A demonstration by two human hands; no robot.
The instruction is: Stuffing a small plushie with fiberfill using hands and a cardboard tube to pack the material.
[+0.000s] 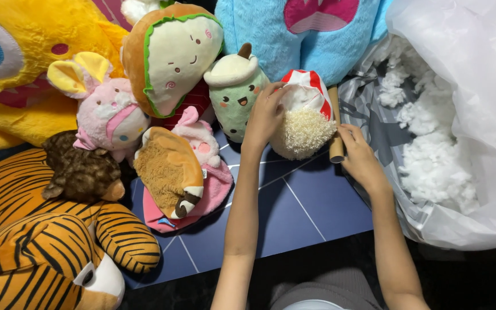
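Observation:
My left hand [266, 115] grips the left side of a popcorn-shaped plush toy [304, 123] with a red-and-white striped tub and a curly cream top. My right hand [358, 154] is closed around a brown cardboard tube [335, 123] that stands upright against the toy's right side. Both forearms reach up from the bottom of the head view over a dark blue mat [294, 212].
A green bubble-tea plush [235, 95], a sandwich-shaped plush [170, 54], a pink bunny [110, 115], a brown-and-pink plush [173, 172], a tiger plush [41, 229], a yellow plush [24, 51] and a blue plush [311, 28] crowd the left and back. A clear bag of white stuffing [437, 149] lies right.

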